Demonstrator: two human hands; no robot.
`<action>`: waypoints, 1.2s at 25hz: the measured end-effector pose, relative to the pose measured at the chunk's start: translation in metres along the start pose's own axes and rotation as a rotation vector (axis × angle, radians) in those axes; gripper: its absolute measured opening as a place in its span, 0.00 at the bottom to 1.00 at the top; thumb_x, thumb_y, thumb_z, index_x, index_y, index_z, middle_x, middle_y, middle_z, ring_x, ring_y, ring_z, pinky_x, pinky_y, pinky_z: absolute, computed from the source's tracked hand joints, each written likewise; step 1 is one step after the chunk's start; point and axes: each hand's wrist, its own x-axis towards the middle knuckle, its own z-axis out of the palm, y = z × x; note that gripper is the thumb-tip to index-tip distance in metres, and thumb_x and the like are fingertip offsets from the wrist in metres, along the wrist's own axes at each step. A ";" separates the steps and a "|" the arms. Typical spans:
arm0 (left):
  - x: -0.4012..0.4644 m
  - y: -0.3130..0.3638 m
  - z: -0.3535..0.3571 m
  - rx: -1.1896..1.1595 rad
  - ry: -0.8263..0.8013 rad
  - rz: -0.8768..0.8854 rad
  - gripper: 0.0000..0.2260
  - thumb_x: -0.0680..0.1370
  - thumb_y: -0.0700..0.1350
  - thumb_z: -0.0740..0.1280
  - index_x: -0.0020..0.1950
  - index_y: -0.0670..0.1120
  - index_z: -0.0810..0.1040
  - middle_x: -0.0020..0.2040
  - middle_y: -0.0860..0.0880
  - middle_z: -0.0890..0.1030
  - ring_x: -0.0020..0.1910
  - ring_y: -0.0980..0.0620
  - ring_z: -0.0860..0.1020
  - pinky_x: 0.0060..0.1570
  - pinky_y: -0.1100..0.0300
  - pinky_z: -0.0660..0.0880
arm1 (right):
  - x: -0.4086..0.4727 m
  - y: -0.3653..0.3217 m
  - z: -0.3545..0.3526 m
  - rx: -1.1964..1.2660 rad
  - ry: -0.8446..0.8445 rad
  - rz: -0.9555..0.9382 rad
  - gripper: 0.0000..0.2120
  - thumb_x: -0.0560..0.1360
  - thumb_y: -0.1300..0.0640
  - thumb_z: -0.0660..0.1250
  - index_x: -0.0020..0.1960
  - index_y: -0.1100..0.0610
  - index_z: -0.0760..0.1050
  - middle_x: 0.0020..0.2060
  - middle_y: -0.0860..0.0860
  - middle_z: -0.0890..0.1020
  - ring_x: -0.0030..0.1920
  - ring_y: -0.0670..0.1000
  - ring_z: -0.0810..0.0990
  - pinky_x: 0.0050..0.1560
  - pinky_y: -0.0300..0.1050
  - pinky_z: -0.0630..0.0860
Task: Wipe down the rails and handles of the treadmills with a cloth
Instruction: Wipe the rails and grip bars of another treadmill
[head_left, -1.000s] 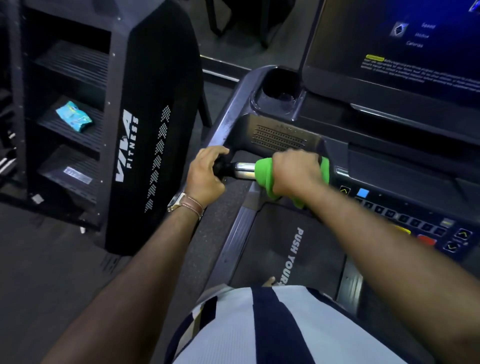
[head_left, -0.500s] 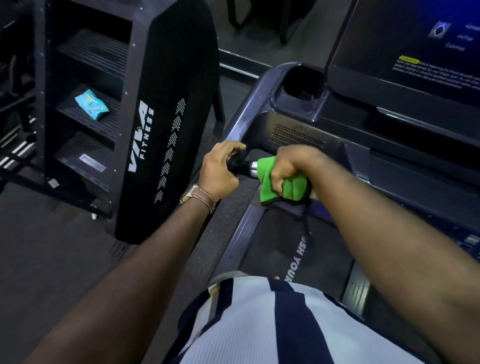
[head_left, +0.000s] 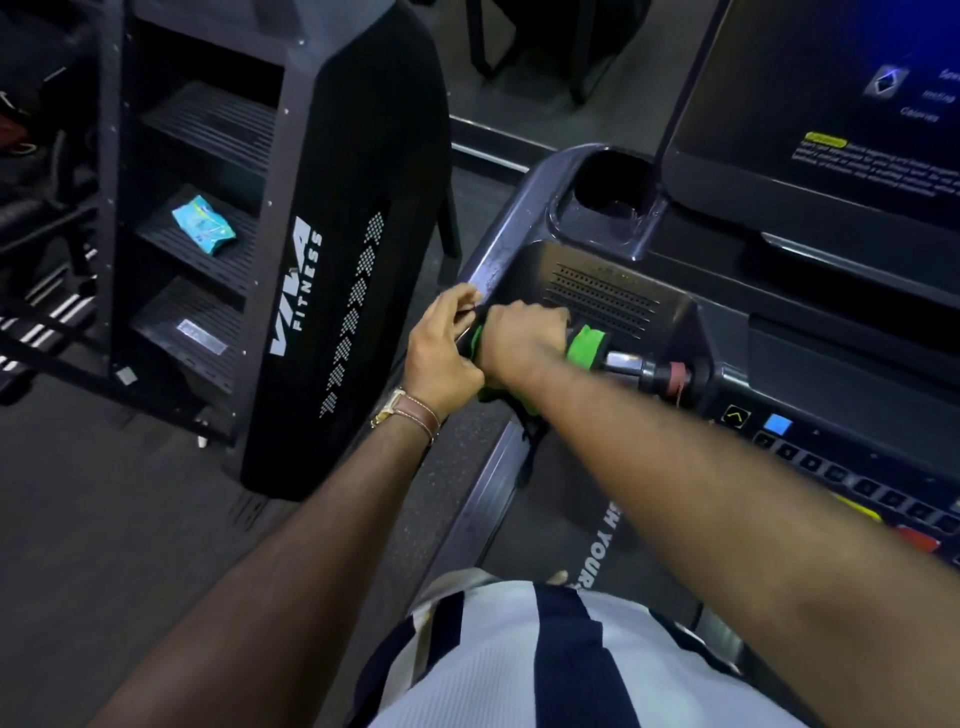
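- The right hand (head_left: 524, 343) has its fingers curled round the bright green cloth (head_left: 586, 347), which is wrapped on the short chrome-and-black handle bar (head_left: 636, 366) jutting from the left end of the dark treadmill console (head_left: 597, 301).
- The left hand (head_left: 441, 356) sits at the bar's outer end, touching the right hand; its fingers are curled there, but whether they grip the bar tip or a cloth edge I cannot tell.
- Risk: the two hands are crowded together, so the outer tip of the bar may go unwiped under the left hand.
- Risk: a loose tail of cloth hangs below the bar; it could bunch or slip off in the next stroke.
- Risk: the control buttons (head_left: 836, 470) lie just right of the bar, so a long stroke that way could press one; the screen (head_left: 857, 104) above the bar is lit.
- Risk: the bare chrome section and the red-banded collar (head_left: 675, 375) near the console could be skipped.
- Count: two hands, one cloth, one handle bar in view, one grey side rail (head_left: 493, 260) running up beyond the bar, one cup holder (head_left: 613, 182), one screen.
- Left of the bar: one black shelved machine (head_left: 332, 249) and one small blue packet (head_left: 203, 224) on a shelf.
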 end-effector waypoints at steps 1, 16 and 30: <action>0.000 0.002 0.000 -0.023 0.013 -0.025 0.33 0.59 0.31 0.58 0.66 0.37 0.72 0.61 0.40 0.76 0.64 0.50 0.76 0.67 0.55 0.72 | -0.014 -0.008 0.015 -0.155 0.228 -0.054 0.12 0.73 0.55 0.63 0.54 0.54 0.79 0.47 0.52 0.83 0.49 0.56 0.82 0.56 0.54 0.71; -0.001 -0.005 0.001 0.449 -0.013 0.201 0.31 0.60 0.34 0.58 0.64 0.34 0.73 0.59 0.38 0.77 0.58 0.39 0.75 0.62 0.62 0.67 | -0.053 0.068 -0.012 0.147 -0.149 0.070 0.29 0.62 0.45 0.78 0.59 0.56 0.77 0.48 0.54 0.83 0.48 0.59 0.84 0.45 0.54 0.80; -0.003 -0.001 -0.004 0.418 -0.005 0.174 0.29 0.61 0.27 0.64 0.62 0.36 0.75 0.57 0.41 0.79 0.56 0.42 0.76 0.59 0.68 0.67 | -0.101 0.099 0.025 -0.246 0.365 0.075 0.20 0.69 0.56 0.68 0.60 0.55 0.72 0.50 0.56 0.80 0.50 0.60 0.80 0.49 0.52 0.74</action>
